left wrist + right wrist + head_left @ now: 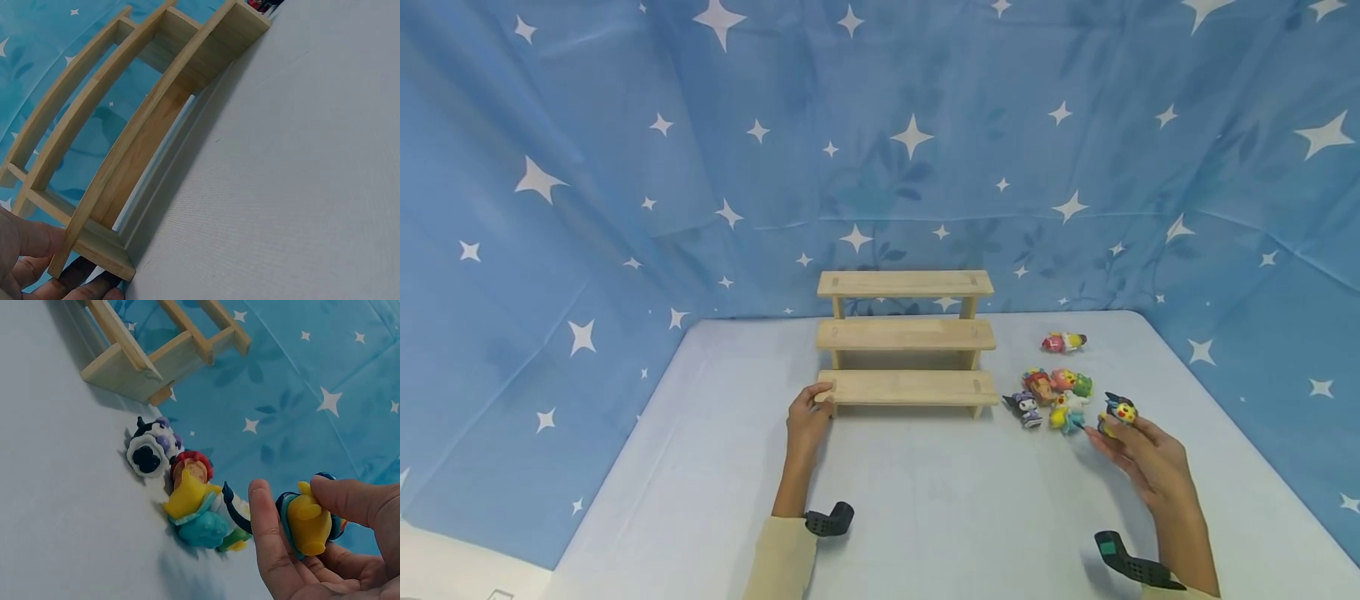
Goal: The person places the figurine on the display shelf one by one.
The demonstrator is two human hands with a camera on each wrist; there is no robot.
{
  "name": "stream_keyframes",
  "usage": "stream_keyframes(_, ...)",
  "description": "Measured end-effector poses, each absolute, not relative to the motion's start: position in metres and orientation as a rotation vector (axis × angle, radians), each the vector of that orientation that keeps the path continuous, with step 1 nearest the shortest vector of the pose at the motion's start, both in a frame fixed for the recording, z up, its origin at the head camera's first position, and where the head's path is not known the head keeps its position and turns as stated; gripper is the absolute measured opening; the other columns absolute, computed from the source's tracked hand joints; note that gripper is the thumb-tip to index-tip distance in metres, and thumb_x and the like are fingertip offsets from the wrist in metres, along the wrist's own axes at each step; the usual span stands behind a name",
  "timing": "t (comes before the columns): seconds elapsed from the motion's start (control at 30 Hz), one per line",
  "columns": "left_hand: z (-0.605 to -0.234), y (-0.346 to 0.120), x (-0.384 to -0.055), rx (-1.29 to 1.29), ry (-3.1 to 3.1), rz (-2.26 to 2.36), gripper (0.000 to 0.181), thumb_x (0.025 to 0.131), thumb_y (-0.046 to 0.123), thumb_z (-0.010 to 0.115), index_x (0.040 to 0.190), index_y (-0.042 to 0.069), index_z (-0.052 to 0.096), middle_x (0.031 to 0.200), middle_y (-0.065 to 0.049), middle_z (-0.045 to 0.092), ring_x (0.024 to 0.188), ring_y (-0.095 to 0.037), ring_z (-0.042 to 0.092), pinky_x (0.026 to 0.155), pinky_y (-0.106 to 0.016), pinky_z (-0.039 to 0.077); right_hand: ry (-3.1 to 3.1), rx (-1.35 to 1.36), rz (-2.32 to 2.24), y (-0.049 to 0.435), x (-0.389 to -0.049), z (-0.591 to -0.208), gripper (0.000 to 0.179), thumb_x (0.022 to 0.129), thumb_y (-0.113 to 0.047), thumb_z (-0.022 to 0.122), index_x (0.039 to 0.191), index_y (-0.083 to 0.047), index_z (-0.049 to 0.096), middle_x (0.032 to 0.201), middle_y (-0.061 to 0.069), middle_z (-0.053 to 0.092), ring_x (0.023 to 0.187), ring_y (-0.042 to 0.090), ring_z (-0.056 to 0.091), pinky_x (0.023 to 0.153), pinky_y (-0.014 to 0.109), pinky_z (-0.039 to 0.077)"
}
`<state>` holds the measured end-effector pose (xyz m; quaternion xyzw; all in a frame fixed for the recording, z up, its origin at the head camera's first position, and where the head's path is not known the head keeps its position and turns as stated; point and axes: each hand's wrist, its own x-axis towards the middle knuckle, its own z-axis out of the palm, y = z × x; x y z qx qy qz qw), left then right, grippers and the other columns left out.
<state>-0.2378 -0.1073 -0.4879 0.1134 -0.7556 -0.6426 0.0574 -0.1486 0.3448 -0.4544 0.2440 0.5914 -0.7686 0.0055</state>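
A three-step wooden display stand stands at the middle back of the table. My left hand grips the left end of its lowest step; in the left wrist view the thumb lies at the board's edge and the other fingers are partly hidden past the end. At the right, my right hand pinches a small yellow figurine with a dark blue and teal cape, held above the table. Left of that hand lie several toy figurines, among them a black-and-white one with purple and a yellow-and-teal one.
Farther back lies a red-and-yellow figurine, apart from the group. A red-haired figurine and a green one belong to the cluster. The table has a white cover; a blue star-patterned curtain hangs behind it.
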Motion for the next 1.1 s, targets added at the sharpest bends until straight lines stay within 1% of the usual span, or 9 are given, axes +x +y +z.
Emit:
stream_keyframes(0.17,-0.489,-0.107,-0.238,0.342,-2.277,-1.949,0.026,0.092,0.007,0.058,0.118,0.005,0.064,0.131,-0.014,0.063,0.115,-0.026,0.056,0.076,-0.023,0.043,1.908,0.66,-2.367,0.338,-0.15,-0.451,0.104,0.09,-0.026,0.071,0.156,-0.007,-0.008,0.091,-0.016,0.063,0.084,0.007,0.072,0.089,0.033,0.054)
stream_keyframes(0.33,-0.489,-0.108,-0.238,0.341,-2.263,-1.967,0.026,0.093,0.007,0.058,0.118,0.005,0.064,0.131,-0.014,0.063,0.115,-0.026,0.057,0.075,-0.023,0.044,1.969,0.483,-2.339,0.329,-0.151,-0.447,0.101,0.094,-0.027,0.065,0.154,-0.002,-0.012,0.109,-0.008,0.052,0.091,0.005,0.071,0.092,0.033,0.052)
stream_keyframes(0.43,-0.489,-0.108,-0.239,0.343,-2.26,-1.97,0.025,0.093,0.008,0.059,0.117,0.006,0.064,0.131,-0.013,0.063,0.115,-0.025,0.056,0.075,-0.023,0.044,1.987,0.425,-2.333,0.323,-0.153,-0.447,0.098,0.095,-0.026,0.064,0.154,-0.001,-0.01,0.112,-0.006,0.05,0.091,0.004,0.07,0.091,0.032,0.053)
stream_keyframes(0.53,-0.489,-0.107,-0.238,0.34,-2.259,-1.964,0.025,0.093,0.008,0.059,0.117,0.007,0.065,0.13,-0.013,0.064,0.115,-0.025,0.057,0.076,-0.023,0.044,2.008,0.399,-2.325,0.317,-0.156,-0.447,0.083,0.095,-0.025,0.064,0.154,-0.005,0.009,0.108,-0.009,0.053,0.091,0.005,0.07,0.088,0.03,0.054)
stream_keyframes(0.6,-0.489,-0.107,-0.238,0.34,-2.263,-1.958,0.025,0.093,0.008,0.059,0.116,0.007,0.065,0.13,-0.012,0.064,0.113,-0.025,0.057,0.076,-0.024,0.044,2.031,0.392,-2.318,0.312,-0.158,-0.447,0.067,0.094,-0.025,0.065,0.146,-0.006,0.025,0.104,-0.011,0.057,0.089,0.006,0.071,0.086,0.03,0.055)
stream_keyframes(0.7,-0.49,-0.107,-0.237,0.334,-2.268,-1.962,0.025,0.092,0.008,0.059,0.116,0.007,0.065,0.131,-0.013,0.064,0.112,-0.026,0.057,0.076,-0.024,0.044,2.087,0.396,-2.292,0.305,-0.161,-0.446,0.056,0.093,-0.027,0.066,0.135,-0.009,0.034,0.097,-0.014,0.063,0.087,0.007,0.072,0.083,0.03,0.056)
stream_keyframes(0.77,-0.49,-0.107,-0.237,0.33,-2.266,-1.965,0.025,0.092,0.008,0.059,0.117,0.006,0.065,0.132,-0.014,0.063,0.113,-0.026,0.057,0.076,-0.025,0.044,2.127,0.383,-2.266,0.299,-0.163,-0.444,0.066,0.093,-0.028,0.067,0.141,-0.004,0.03,0.093,-0.015,0.065,0.085,0.006,0.072,0.081,0.03,0.057)
stream_keyframes(0.9,-0.49,-0.107,-0.237,0.326,-2.259,-1.971,0.025,0.092,0.007,0.059,0.117,0.006,0.065,0.134,-0.014,0.061,0.118,-0.027,0.057,0.079,-0.026,0.046,2.182,0.335,-2.214,0.289,-0.168,-0.44,0.088,0.093,-0.031,0.066,0.152,0.005,0.011,0.092,-0.018,0.064,0.083,0.004,0.071,0.079,0.028,0.057)
stream_keyframes(1.1,-0.491,-0.107,-0.239,0.326,-2.24,-1.98,0.025,0.092,0.007,0.06,0.116,0.006,0.065,0.134,-0.013,0.062,0.121,-0.027,0.056,0.08,-0.024,0.045,2.233,0.263,-2.185,0.27,-0.177,-0.433,0.091,0.094,-0.031,0.065,0.153,0.005,0.007,0.093,-0.021,0.064,0.079,0.004,0.071,0.074,0.024,0.057)
